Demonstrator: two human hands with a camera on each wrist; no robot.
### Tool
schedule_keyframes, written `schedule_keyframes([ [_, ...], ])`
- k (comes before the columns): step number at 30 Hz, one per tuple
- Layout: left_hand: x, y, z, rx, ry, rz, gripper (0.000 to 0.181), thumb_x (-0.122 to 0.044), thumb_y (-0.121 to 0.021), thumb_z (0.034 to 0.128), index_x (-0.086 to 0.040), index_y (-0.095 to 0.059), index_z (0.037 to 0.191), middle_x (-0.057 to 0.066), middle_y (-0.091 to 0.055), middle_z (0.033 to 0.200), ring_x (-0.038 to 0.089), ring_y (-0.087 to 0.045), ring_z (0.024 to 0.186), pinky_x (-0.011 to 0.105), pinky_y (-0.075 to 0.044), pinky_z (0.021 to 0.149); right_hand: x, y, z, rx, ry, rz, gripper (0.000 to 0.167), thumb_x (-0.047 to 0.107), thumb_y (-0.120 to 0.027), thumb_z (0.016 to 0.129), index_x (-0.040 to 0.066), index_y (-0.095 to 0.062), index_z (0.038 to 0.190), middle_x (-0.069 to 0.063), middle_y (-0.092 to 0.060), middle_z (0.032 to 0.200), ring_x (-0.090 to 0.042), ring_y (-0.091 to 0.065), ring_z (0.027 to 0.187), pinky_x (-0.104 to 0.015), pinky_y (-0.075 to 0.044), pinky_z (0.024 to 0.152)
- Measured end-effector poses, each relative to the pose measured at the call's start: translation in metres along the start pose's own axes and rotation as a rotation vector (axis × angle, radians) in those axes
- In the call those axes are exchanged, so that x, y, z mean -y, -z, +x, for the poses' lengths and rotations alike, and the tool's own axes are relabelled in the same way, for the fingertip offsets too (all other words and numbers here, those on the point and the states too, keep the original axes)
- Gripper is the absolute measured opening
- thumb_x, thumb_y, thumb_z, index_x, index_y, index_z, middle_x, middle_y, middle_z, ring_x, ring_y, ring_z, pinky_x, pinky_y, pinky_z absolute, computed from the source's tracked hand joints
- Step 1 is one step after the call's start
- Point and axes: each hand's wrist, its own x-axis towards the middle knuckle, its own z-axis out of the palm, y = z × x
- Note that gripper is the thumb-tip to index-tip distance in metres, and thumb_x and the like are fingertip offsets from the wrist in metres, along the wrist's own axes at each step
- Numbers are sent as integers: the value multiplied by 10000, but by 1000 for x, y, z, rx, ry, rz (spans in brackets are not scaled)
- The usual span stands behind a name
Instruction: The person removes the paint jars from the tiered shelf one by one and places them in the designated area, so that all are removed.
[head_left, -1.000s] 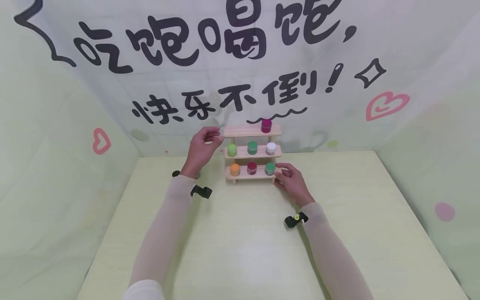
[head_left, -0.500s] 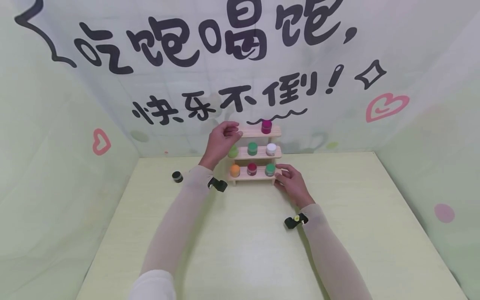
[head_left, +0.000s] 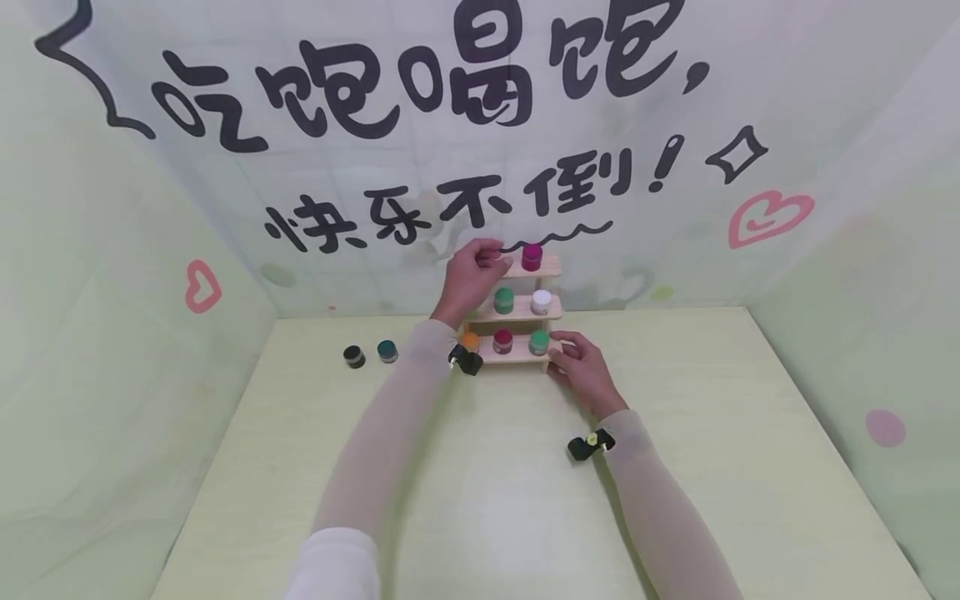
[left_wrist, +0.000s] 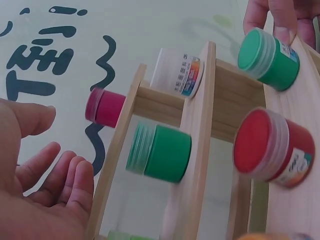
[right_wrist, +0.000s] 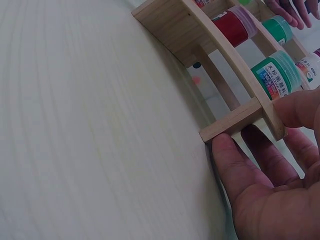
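A three-tier wooden rack [head_left: 551,271] holds several small paint jars. The magenta jar [head_left: 532,257] sits at the right of the top tier. My left hand [head_left: 474,279] is just left of it, fingers bent loosely and holding nothing; a gap shows in the left wrist view. On the middle tier are a green jar [head_left: 503,300] and a white jar [head_left: 541,302]; the light-green jar [left_wrist: 132,236] is mostly cut off. An orange jar [head_left: 469,340], a red jar [head_left: 502,341] and another green jar [head_left: 538,342] line the bottom tier. My right hand [right_wrist: 270,190] grips the rack's lower right end.
A black jar [head_left: 354,357] and a teal jar [head_left: 387,351] stand on the pale table [head_left: 480,483], left of the rack. Close behind the rack rises a cloth backdrop [head_left: 337,167] with large black lettering.
My left hand has moved right along the top tier, from beside the rack's left end toward the magenta jar. The teal jar has come into full sight. My right hand stays on the rack.
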Motion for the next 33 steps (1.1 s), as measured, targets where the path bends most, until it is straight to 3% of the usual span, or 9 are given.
schedule_keyframes([
  [7, -7, -21, 6, -18, 0, 78, 396, -291, -791, 956, -129, -701, 1307, 29, -718, 1222, 173, -672, 1124, 314, -559, 1031, 1, 0, -2, 10, 10, 10, 389, 116, -638, 1057, 154, -579, 1440, -138, -672, 1316, -167, -712, 1087, -305, -630, 953],
  [17, -13, -42, 12, -35, 28, 162, 427, -338, -781, 968, -179, -673, 1349, -2, -728, 1268, 168, -662, 1189, 347, -533, 1078, 0, 1, -3, 21, 36, 28, 403, 103, -652, 1046, 127, -579, 1441, -113, -696, 1260, -244, -716, 1134, -311, -630, 954],
  [27, -17, -49, 12, -18, 8, 336, 436, -399, -766, 971, -187, -700, 1346, -15, -749, 1183, 154, -662, 1110, 345, -538, 1018, 1, 0, -5, 20, 40, 36, 404, 103, -654, 1047, 109, -575, 1443, -52, -707, 1159, -190, -705, 1056, -313, -632, 946],
  [33, -17, -48, 10, -10, 6, 305, 421, -392, -783, 957, -196, -709, 1322, -25, -744, 1154, 144, -657, 1074, 336, -548, 979, 3, 1, -5, 18, 42, 27, 410, 105, -656, 1046, 109, -576, 1447, -76, -704, 1199, -202, -704, 1080, -328, -630, 963],
])
